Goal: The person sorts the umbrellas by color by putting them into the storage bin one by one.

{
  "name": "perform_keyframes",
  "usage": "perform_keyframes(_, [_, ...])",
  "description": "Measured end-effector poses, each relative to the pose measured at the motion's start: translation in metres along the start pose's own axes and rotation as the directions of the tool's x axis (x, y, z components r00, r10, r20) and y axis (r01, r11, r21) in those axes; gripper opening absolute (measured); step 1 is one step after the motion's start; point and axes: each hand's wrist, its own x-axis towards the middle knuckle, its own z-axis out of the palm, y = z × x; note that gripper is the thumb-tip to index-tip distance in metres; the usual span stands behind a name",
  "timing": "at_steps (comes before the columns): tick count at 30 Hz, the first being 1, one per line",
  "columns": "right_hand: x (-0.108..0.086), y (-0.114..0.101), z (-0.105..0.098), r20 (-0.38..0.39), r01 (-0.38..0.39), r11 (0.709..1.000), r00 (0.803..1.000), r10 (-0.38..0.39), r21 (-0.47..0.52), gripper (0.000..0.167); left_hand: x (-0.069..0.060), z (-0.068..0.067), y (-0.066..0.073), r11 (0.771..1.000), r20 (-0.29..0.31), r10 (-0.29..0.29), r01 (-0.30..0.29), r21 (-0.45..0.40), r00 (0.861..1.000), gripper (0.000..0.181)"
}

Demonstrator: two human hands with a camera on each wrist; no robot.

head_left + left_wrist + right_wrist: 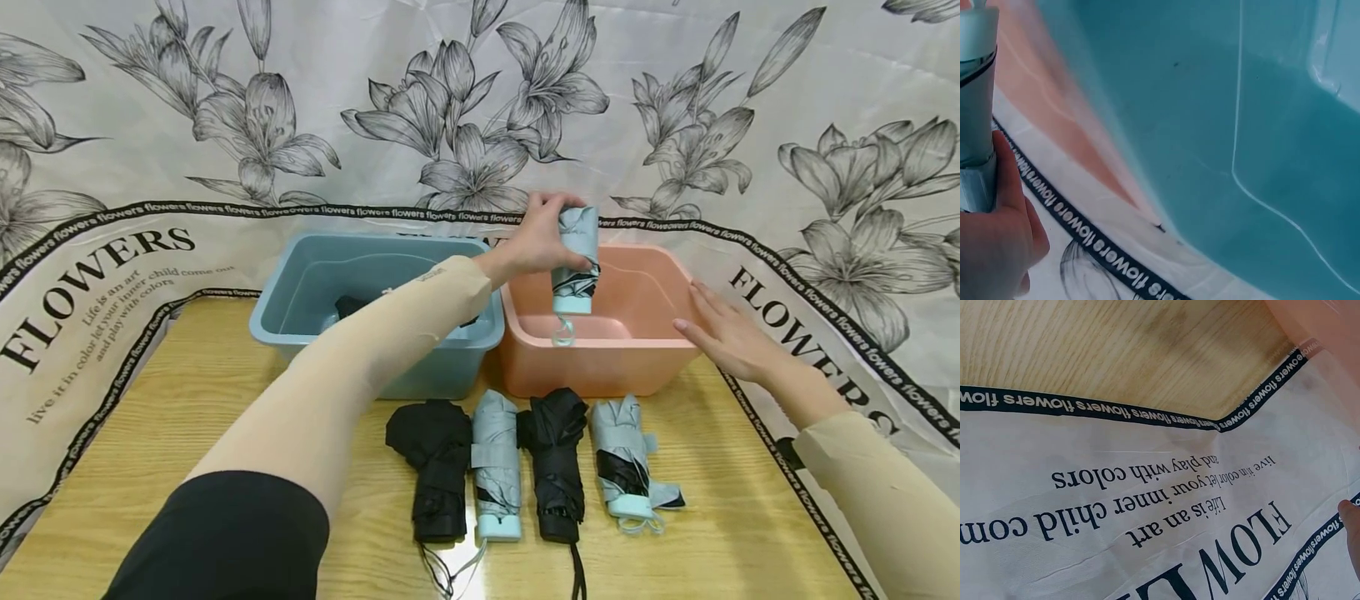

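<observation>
My left hand (542,237) grips a folded light blue umbrella (576,258) above the pink bin (600,367), its handle end down and a cord loop hanging from it. In the left wrist view the fingers of that hand (1004,231) curl round the umbrella (975,112). My right hand (731,333) rests with extended fingers against the right rim of the pink bin; only a fingertip shows at the right edge of the right wrist view. No umbrella is visible inside the pink bin.
A blue bin (450,371) with black items (348,306) inside stands left of the pink one. In front lie a black umbrella (438,467), a light blue one (497,467), another black one (557,467) and another light blue one (621,450). Flowered cloth (450,100) hangs behind.
</observation>
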Motion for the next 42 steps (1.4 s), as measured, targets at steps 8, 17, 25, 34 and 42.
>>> perform_keyframes(8, [0.0, 0.002, -0.001, -0.004, 0.005, 1.0, 1.0, -0.005, -0.012, 0.079, 0.007, 0.011, -0.017, 0.998, 0.176, -0.027, 0.016, 0.066, 0.984, 0.081])
perform_keyframes(17, [-0.003, 0.001, 0.002, 0.006, -0.009, 1.0, 1.0, 0.009, -0.001, 0.079, 0.007, 0.015, -0.035, 0.989, 0.333, -0.034, -0.017, 0.149, 0.942, 0.075])
perform_keyframes(25, [-0.002, -0.001, 0.0, -0.004, 0.01, 1.0, 1.0, -0.01, -0.014, 0.079, 0.01, 0.022, -0.047, 0.96, 0.415, -0.015, -0.102, 0.259, 0.91, 0.073])
perform_keyframes(34, [-0.002, -0.002, -0.002, -0.006, 0.004, 1.0, 1.0, -0.004, -0.008, 0.079, 0.009, 0.033, -0.048, 0.911, 0.49, -0.069, -0.145, 0.385, 0.869, 0.071])
perform_keyframes(42, [-0.002, 0.0, 0.001, -0.015, 0.0, 1.0, 1.0, 0.0, -0.012, 0.079, 0.012, 0.038, -0.05, 0.901, 0.509, -0.148, -0.098, 0.424, 0.848, 0.069])
